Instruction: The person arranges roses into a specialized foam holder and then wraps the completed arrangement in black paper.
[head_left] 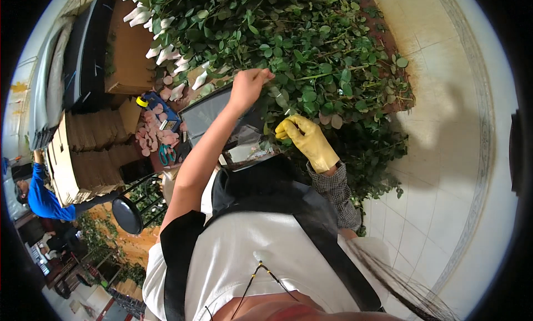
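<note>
Left arm bare, stretched up and forward from the body; left hand (248,85) at the near edge of the pile of rose stems (300,49), fingers (261,75) pinched together on a thin green stem (316,76) that runs off to the right into the pile. Right arm bent, checked sleeve, right hand (308,140) in a yellow glove just below the pile; gloved fingers curled shut, pinching a small pale bit, too small to tell what. Pile covers the counter ahead, wrapped white buds (158,52) at the pile's left edge. Pink petals (152,133) and green scissors (166,153) lie left of the pile. Cardboard stacks (89,154) further left.
</note>
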`<control>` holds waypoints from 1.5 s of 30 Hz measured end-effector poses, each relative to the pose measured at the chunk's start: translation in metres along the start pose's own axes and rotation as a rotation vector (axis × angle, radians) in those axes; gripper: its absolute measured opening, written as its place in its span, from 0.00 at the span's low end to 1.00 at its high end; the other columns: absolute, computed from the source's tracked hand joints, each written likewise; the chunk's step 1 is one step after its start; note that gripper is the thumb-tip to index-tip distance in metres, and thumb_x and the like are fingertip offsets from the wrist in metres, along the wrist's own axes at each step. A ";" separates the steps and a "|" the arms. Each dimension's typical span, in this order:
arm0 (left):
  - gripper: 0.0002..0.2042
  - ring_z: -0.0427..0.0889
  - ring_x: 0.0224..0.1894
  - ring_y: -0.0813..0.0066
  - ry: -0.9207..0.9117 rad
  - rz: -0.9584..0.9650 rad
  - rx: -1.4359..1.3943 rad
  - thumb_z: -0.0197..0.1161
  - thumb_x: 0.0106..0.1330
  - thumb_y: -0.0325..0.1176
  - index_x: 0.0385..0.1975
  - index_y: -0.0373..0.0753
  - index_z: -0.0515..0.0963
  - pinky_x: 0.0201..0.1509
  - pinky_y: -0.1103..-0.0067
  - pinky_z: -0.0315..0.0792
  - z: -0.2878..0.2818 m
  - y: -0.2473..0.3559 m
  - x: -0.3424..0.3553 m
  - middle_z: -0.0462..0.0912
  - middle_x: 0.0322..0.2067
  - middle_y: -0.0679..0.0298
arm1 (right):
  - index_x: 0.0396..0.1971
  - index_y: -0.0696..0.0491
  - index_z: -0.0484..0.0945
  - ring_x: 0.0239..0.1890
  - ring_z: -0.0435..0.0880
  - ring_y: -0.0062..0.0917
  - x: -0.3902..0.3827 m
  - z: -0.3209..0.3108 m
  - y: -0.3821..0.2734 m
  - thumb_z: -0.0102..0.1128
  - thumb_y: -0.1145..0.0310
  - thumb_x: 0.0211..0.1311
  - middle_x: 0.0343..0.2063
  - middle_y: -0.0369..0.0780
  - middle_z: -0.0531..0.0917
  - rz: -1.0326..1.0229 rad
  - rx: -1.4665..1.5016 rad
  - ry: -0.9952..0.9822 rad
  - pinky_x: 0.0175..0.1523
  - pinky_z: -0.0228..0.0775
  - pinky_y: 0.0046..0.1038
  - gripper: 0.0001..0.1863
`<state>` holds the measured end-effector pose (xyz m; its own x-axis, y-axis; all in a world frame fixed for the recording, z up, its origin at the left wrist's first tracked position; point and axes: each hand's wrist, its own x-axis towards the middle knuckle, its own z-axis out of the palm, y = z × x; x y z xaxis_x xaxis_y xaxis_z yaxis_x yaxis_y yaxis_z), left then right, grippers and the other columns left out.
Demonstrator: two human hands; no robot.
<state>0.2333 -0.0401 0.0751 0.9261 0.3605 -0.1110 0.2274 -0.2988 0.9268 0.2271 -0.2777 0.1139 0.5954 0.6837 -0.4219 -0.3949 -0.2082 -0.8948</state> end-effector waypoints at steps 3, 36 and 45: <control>0.17 0.88 0.47 0.70 -0.226 0.032 -0.772 0.52 0.81 0.36 0.45 0.30 0.86 0.54 0.73 0.81 -0.036 0.031 -0.010 0.87 0.54 0.57 | 0.41 0.61 0.81 0.39 0.87 0.22 -0.001 -0.012 -0.012 0.54 0.65 0.80 0.37 0.39 0.87 -0.045 0.040 -0.051 0.49 0.80 0.25 0.14; 0.25 0.74 0.46 0.55 0.350 0.323 1.023 0.83 0.46 0.43 0.38 0.42 0.74 0.54 0.62 0.68 0.019 0.001 -0.046 0.74 0.39 0.60 | 0.42 0.59 0.82 0.36 0.85 0.22 0.014 -0.024 0.036 0.56 0.58 0.79 0.35 0.39 0.87 0.079 0.328 -0.197 0.45 0.80 0.26 0.17; 0.35 0.69 0.67 0.50 0.130 0.109 0.720 0.77 0.56 0.38 0.65 0.42 0.72 0.74 0.59 0.60 0.000 0.002 -0.052 0.73 0.61 0.53 | 0.51 0.57 0.82 0.42 0.89 0.41 0.085 -0.022 0.136 0.52 0.58 0.77 0.43 0.48 0.89 -0.099 -1.124 -0.030 0.48 0.81 0.39 0.19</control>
<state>0.1852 -0.0598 0.0829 0.9218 0.3840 0.0530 0.3187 -0.8286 0.4603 0.2392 -0.2631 -0.0464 0.5660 0.7457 -0.3516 0.5159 -0.6530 -0.5544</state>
